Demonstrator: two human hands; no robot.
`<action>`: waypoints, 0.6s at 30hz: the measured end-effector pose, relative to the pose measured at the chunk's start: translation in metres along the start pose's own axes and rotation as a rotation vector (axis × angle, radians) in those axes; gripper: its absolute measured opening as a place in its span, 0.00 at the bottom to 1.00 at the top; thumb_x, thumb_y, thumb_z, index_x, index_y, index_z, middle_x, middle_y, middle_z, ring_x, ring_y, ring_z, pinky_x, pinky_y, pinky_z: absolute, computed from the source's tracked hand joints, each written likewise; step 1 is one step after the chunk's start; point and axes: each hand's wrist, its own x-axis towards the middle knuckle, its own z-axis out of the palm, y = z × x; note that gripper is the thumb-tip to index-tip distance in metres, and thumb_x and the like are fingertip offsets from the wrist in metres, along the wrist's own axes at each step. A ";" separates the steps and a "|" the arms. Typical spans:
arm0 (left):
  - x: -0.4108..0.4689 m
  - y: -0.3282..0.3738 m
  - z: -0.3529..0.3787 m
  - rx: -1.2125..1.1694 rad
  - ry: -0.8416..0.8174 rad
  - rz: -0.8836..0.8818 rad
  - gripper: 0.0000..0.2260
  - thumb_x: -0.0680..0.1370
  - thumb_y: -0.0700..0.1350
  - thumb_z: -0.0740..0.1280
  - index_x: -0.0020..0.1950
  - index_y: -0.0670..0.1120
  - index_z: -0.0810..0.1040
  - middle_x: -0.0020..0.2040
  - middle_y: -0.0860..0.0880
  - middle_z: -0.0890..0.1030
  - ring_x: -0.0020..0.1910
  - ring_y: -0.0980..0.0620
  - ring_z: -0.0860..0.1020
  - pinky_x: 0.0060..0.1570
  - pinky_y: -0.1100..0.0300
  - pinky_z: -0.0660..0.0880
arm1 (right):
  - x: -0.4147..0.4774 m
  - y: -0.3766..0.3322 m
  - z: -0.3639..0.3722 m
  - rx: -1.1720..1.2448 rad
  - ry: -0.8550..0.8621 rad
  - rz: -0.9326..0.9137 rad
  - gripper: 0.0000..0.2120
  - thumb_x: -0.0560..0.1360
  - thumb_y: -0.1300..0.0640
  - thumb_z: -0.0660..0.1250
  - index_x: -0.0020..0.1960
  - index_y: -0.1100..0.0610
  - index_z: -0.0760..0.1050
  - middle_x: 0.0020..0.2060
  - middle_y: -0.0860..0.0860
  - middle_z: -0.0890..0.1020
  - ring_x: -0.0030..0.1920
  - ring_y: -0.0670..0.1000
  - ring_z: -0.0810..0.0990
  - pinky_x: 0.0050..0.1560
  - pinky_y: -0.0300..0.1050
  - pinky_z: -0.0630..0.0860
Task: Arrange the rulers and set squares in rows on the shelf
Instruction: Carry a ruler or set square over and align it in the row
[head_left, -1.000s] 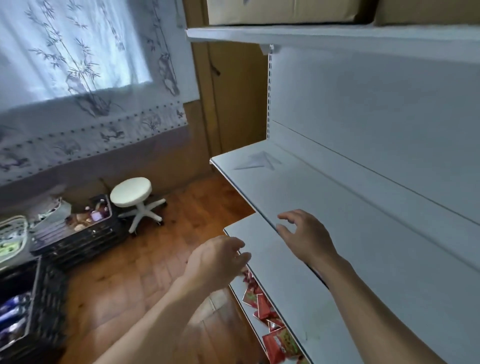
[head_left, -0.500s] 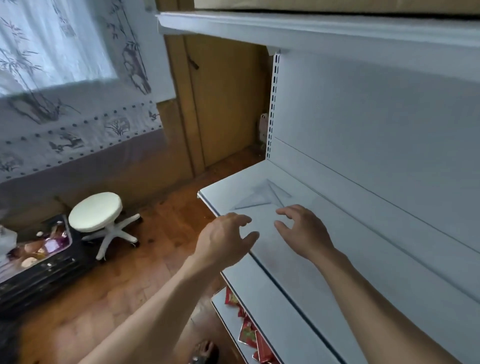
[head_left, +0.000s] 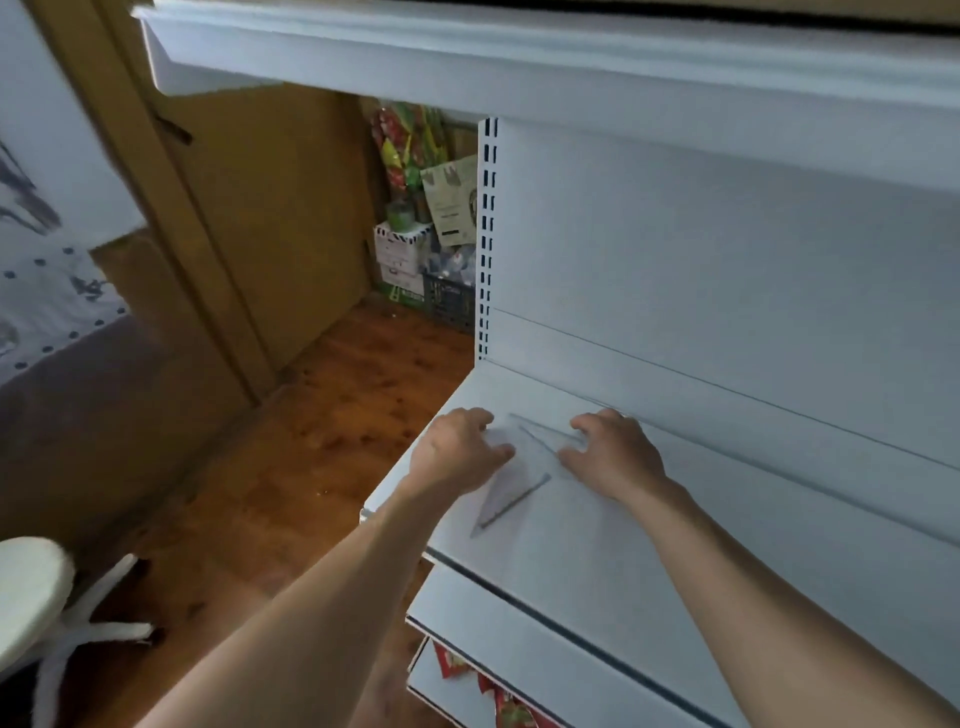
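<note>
white shelf (head_left: 613, 551); left hand (head_left: 457, 454), right hand (head_left: 615, 457), grips half-open on set squares (head_left: 506, 493)

Set squares between two hands on the shelf

The clear plastic triangular set squares (head_left: 540, 448) lie flat on the white metal shelf (head_left: 623, 561), touched by the left hand (head_left: 457, 453) on their left and the right hand (head_left: 614, 458) on their right. Red foil packets (head_left: 451, 666) lie on a lower shelf beneath the hands.
</note>
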 end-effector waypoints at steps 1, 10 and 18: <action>0.007 0.000 0.001 0.030 -0.017 0.014 0.24 0.72 0.59 0.69 0.66 0.53 0.74 0.63 0.52 0.76 0.60 0.50 0.75 0.53 0.57 0.73 | 0.001 -0.002 0.000 0.005 -0.006 0.021 0.22 0.72 0.44 0.66 0.64 0.49 0.73 0.63 0.51 0.72 0.65 0.55 0.68 0.60 0.47 0.69; 0.041 0.009 0.005 0.099 -0.181 0.075 0.17 0.72 0.54 0.72 0.57 0.49 0.76 0.51 0.50 0.80 0.46 0.50 0.75 0.40 0.59 0.71 | 0.011 -0.015 0.001 0.066 -0.006 0.138 0.11 0.68 0.49 0.70 0.51 0.47 0.79 0.56 0.49 0.77 0.59 0.53 0.74 0.58 0.46 0.73; 0.035 0.000 0.006 -0.100 -0.207 0.109 0.05 0.73 0.52 0.72 0.44 0.54 0.78 0.42 0.54 0.79 0.40 0.55 0.76 0.33 0.63 0.72 | 0.005 -0.008 0.006 0.221 0.043 0.242 0.10 0.65 0.47 0.74 0.40 0.47 0.74 0.42 0.42 0.79 0.46 0.47 0.77 0.41 0.41 0.69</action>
